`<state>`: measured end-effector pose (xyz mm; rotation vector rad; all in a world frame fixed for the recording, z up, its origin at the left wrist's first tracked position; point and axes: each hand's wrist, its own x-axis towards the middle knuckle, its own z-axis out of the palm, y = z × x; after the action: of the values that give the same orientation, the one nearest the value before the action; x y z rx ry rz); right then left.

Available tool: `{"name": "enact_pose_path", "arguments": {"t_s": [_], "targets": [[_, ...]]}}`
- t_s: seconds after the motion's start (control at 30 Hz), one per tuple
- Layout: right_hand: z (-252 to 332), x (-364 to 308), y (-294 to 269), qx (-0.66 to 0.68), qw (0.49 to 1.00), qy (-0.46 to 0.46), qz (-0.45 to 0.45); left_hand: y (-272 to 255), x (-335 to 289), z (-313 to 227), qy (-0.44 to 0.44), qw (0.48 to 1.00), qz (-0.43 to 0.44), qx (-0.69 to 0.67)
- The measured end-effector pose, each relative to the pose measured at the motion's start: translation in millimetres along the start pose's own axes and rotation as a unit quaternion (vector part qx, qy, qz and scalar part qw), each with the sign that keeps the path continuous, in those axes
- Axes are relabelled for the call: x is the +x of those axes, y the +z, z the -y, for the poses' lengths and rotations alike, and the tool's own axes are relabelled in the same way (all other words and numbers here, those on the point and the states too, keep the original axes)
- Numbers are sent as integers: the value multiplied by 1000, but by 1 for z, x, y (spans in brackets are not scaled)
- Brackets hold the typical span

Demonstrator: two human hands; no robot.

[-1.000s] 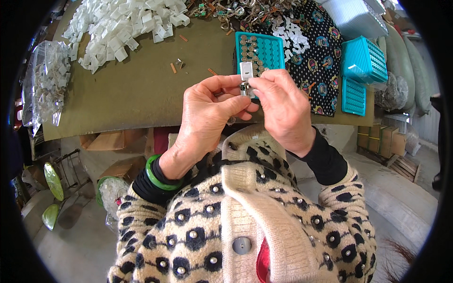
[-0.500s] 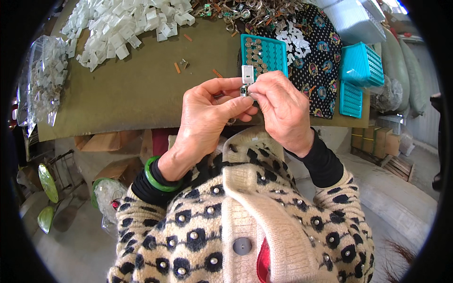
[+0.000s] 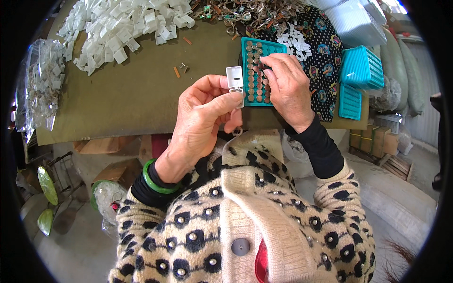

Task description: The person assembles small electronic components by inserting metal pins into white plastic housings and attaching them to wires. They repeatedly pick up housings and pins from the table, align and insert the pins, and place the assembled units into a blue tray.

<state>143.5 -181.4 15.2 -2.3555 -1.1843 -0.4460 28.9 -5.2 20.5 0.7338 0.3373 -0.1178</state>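
A small white plastic case (image 3: 234, 77) with its lid flipped up is pinched between the thumb and fingers of my left hand (image 3: 203, 106). The lower part of the case is mostly behind my thumb. Over a teal tray (image 3: 247, 102) of round, coin-like metal discs (image 3: 251, 85), my right hand (image 3: 290, 87) reaches down. Its thumb and index fingertips are a little apart above the discs, and I see nothing between them. The hand hides the tray's right side.
White plastic cases (image 3: 118, 33) are heaped at the far left, beside a clear bag of parts (image 3: 42, 80). Wired parts (image 3: 255, 16) lie at the back. White pieces (image 3: 293, 42) rest on patterned cloth (image 3: 325, 70). Stacked teal trays (image 3: 362, 66) stand right. Orange strips (image 3: 177, 72) lie mid-table.
My right hand has left the case and moved up and right over the tray. My left hand, still holding the case, has shifted slightly left, uncovering more discs.
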Motion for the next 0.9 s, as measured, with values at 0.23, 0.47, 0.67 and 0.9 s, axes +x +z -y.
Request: {"name": "enact_pose_path", "arguments": {"t_s": [0.23, 0.47, 0.67, 0.9], "targets": [[-4, 8, -5, 62, 997, 28, 38, 0, 10, -2, 10, 995, 83, -54], [33, 9, -26, 277, 951, 134, -41, -7, 12, 1, -1, 993, 77, -91], [48, 12, -15, 233, 966, 33, -104, -9, 11, 8, -2, 990, 75, -121], [53, 9, -10, 192, 974, -5, -115, -6, 9, 11, 10, 986, 85, -144]]}}
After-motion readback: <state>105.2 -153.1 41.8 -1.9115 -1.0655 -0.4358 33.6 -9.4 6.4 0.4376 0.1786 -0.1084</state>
